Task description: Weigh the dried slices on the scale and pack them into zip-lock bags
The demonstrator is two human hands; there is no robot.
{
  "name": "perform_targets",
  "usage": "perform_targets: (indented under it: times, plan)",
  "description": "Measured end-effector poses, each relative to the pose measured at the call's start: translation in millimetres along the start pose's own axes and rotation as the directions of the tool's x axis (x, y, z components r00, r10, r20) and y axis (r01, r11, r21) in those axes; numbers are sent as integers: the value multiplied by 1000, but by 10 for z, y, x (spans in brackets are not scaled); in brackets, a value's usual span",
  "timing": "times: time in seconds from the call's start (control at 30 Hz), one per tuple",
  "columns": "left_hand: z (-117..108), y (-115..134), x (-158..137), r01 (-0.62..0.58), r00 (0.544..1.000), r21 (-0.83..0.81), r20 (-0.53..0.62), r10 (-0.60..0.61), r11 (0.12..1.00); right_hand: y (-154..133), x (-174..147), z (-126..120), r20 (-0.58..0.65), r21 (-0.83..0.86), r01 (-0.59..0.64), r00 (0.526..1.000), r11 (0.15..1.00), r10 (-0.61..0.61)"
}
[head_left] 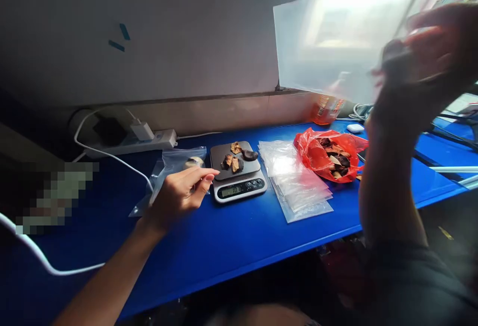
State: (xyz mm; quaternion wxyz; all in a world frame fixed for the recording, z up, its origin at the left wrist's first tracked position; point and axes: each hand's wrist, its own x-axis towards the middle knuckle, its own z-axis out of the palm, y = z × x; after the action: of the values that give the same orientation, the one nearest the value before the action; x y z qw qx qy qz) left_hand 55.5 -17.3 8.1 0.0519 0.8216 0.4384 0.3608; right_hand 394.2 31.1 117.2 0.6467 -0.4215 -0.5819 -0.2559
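My left hand (188, 186) hovers at the left front of a small digital kitchen scale (224, 197), thumb and forefinger drawn together with nothing visible between them. Several dried brown pieces (236, 165), resembling dried mushrooms, lie on the scale's dark plate. Partly behind that hand rests a clear zip bag (168, 159) with a pale round piece in it. High at the right, my right hand (429, 52) is smeared by motion and grips a clear plastic bag (298, 47) held up before the window. An open red plastic bag (308, 154) contains more dried pieces.
A stack of clear bags (298, 194) lies between scale and red bag. An orange-labelled bottle (324, 109) and a white earphone-like case (354, 128) stand behind. A power strip (160, 140) with white cables runs along the wall on the blue table (231, 246).
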Motion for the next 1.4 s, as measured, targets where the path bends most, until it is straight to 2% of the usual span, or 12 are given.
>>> perform_targets:
  times: [0.03, 0.1, 0.23, 0.37, 0.47, 0.6, 0.73, 0.87, 1.07, 1.17, 1.23, 1.4]
  plan:
    - [11, 36, 6, 9, 1000, -22, -8, -9, 1000, -88, -92, 37, -65, -23, 38, 997, 999, -40]
    - [23, 102, 34, 44, 998, -90, -34, -48, 995, -236, -243, 150, -85, -21, 88, 992, 996, -90]
    - [-29, 248, 211, 113, 982, -214, -128, -142, 970, -392, -271, 345, -72, 44, 62, 996, 997, -58]
    - [-136, 556, 570, 72, 966, -271, -220, -135, 960, -557, -214, 441, -131, 182, 61, 991, 981, -38]
    - [-158, 829, 878, -8, 983, -354, -172, -57, 935, -798, -321, 495, -48, 339, 35, 999, 940, -20]
    - [-72, 1010, 1172, -100, 972, -463, -234, -13, 881, -1018, -472, 521, 127, 478, -83, 992, 874, 25]
    - [-9, 932, 1288, -152, 964, -489, -265, 20, 859, -950, -437, 527, 360, 452, -194, 933, 871, 21]
    - [-92, 728, 1332, -143, 946, -355, -324, 22, 924, -846, -355, 644, 447, 477, -184, 893, 859, -57]
    - [-286, 497, 1374, -18, 992, -300, -124, -20, 954, -793, -398, 902, 586, 436, -213, 805, 875, -96]
    - [-279, 432, 1390, -3, 989, -347, -140, -48, 938, -768, -452, 952, 649, 404, -270, 758, 874, -66]
    - [-244, 402, 1401, -9, 987, -370, -154, -51, 929, -754, -470, 964, 665, 428, -302, 743, 852, -71]
    - [-162, 371, 1418, 16, 984, -316, -166, -72, 949, -713, -458, 1003, 653, 497, -348, 753, 795, -78]
